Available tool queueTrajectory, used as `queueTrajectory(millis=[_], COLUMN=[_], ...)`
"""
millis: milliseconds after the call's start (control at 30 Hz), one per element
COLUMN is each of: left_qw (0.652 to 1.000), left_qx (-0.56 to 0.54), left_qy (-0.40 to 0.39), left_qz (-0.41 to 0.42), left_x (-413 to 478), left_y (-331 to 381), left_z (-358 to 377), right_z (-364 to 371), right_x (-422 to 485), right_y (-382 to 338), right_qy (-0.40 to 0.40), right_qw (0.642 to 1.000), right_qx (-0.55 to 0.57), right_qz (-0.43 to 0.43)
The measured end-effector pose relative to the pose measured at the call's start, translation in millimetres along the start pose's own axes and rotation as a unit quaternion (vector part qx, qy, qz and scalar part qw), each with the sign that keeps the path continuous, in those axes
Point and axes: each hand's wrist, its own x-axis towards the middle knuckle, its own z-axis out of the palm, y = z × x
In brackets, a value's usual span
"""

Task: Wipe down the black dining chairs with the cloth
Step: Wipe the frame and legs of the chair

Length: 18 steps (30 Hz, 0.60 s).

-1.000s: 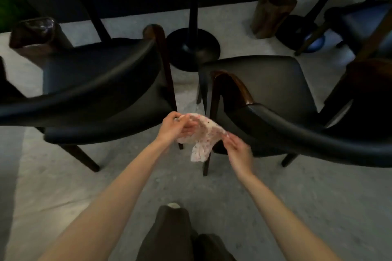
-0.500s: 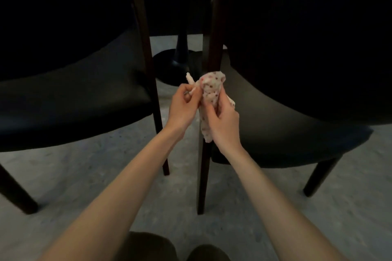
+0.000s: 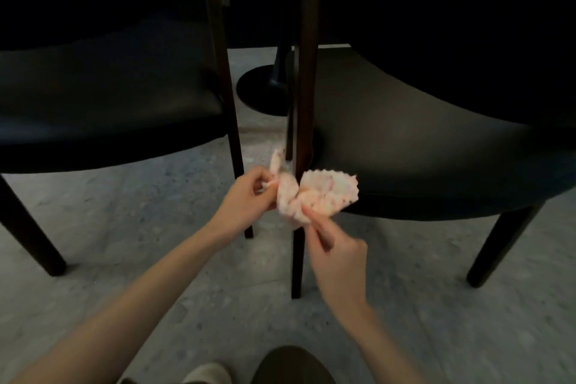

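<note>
Two black dining chairs stand side by side before me, seen from low down: the left chair (image 3: 103, 97) and the right chair (image 3: 420, 146). A white cloth with small red dots (image 3: 314, 193) is wrapped around the right chair's near dark wooden leg (image 3: 298, 259), just under the seat edge. My left hand (image 3: 249, 199) pinches the cloth's left end. My right hand (image 3: 336, 256) pinches the cloth's lower right part between thumb and fingers. The leg passes between both hands.
A black pedestal table base (image 3: 261, 90) stands on the grey speckled floor (image 3: 156, 259) behind the chairs. Other chair legs stand at far left (image 3: 34, 240) and right (image 3: 501, 243). My knee (image 3: 290, 365) and a pale shoe (image 3: 205, 374) show at the bottom edge.
The view has dropped lower and closer to the chairs. My hands moved down the right chair's leg, and the cloth, held bunched before, now spreads around the leg.
</note>
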Motion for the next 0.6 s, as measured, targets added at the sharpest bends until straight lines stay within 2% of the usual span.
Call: queueTrajectory(millis=[133, 233, 300, 367, 467, 533, 600], left_qw=[0.996, 0.988, 0.982, 0.977, 0.976, 0.977, 0.978], left_qx=[0.020, -0.052, -0.099, -0.134, -0.154, -0.160, -0.161], left_qy=[-0.001, 0.055, 0.094, 0.102, 0.070, 0.043, 0.027], left_qz=[-0.084, -0.132, -0.133, -0.132, -0.139, -0.136, -0.130], left_x=[-21, -15, -5, 7, 20, 24, 24], left_y=[-36, -53, -55, -56, -59, -66, -77], left_z=[-2, 2, 6, 12, 25, 36, 44], right_z=[8, 17, 26, 37, 59, 70, 77], right_x=[-39, -39, -26, -9, 8, 11, 13], right_y=[33, 48, 55, 58, 60, 62, 64], right_qy=[-0.016, 0.025, 0.053, 0.056, -0.011, -0.068, -0.088], right_qw=[0.986, 0.971, 0.956, 0.942, 0.931, 0.932, 0.937], right_qx=[0.011, 0.045, 0.095, 0.150, 0.222, 0.230, 0.211], right_qz=[0.169, 0.235, 0.272, 0.295, 0.289, 0.271, 0.266])
